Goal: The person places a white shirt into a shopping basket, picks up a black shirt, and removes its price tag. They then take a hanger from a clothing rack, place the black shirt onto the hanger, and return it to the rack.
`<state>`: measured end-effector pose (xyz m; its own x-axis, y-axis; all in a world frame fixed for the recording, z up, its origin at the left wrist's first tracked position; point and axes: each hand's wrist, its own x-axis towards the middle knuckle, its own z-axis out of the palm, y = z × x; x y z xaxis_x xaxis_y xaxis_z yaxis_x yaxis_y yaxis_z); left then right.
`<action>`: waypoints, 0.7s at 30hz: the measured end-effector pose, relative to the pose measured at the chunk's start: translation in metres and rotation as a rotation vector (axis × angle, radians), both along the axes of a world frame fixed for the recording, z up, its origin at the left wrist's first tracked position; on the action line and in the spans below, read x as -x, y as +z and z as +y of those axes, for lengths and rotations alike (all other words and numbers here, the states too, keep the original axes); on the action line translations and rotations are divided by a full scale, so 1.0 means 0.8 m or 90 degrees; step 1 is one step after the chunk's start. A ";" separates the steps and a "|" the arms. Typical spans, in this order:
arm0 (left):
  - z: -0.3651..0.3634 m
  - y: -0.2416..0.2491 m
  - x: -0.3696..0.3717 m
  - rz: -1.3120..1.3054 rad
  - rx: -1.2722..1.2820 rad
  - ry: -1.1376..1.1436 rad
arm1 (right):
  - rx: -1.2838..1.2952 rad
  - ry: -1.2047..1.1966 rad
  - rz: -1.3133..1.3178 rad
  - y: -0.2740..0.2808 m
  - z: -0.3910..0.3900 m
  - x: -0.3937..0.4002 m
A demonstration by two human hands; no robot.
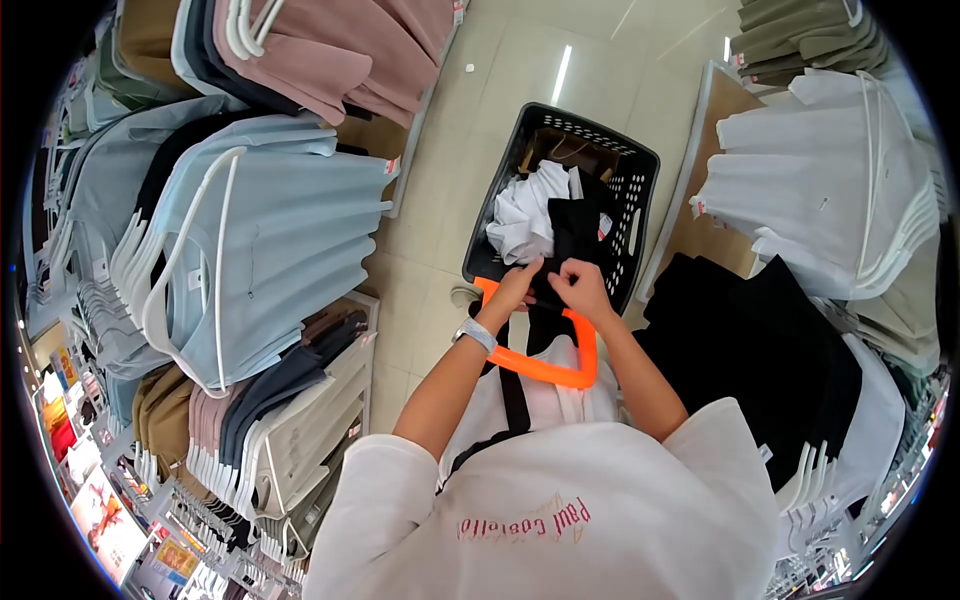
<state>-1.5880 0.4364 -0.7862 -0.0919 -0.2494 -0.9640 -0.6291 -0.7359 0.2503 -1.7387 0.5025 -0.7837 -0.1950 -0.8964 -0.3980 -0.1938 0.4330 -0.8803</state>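
Note:
My left hand (516, 290), with a wide band on its wrist, is closed with its fingertips pinching at the near edge of a black garment (574, 228). Close beside it, my right hand (582, 287) is curled shut on the same black cloth; the exact grip is partly hidden by the fingers. The garment lies in a black plastic basket (468, 250) with perforated sides. A crumpled white garment (530, 215) is bunched to its left in the basket. Below my hands, the orange handle (545, 370) of the basket's cart loops toward my body.
Light blue shirts (290, 240) on white hangers crowd the left side, with pink shirts (310, 50) farther ahead. To the right hang black shirts (750, 350) and white shirts (800, 170). A tiled floor aisle (440, 190) runs between the racks.

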 end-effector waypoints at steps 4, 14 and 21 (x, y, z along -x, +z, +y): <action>-0.012 0.078 -0.009 0.230 -0.103 0.250 | 0.129 0.025 -0.019 0.155 -0.001 -0.018; 0.025 0.256 -0.048 0.506 0.174 0.010 | 0.274 0.332 -0.156 0.391 0.024 -0.066; 0.050 0.369 -0.192 0.660 0.448 -0.022 | 0.085 -0.042 -0.163 0.326 0.005 -0.035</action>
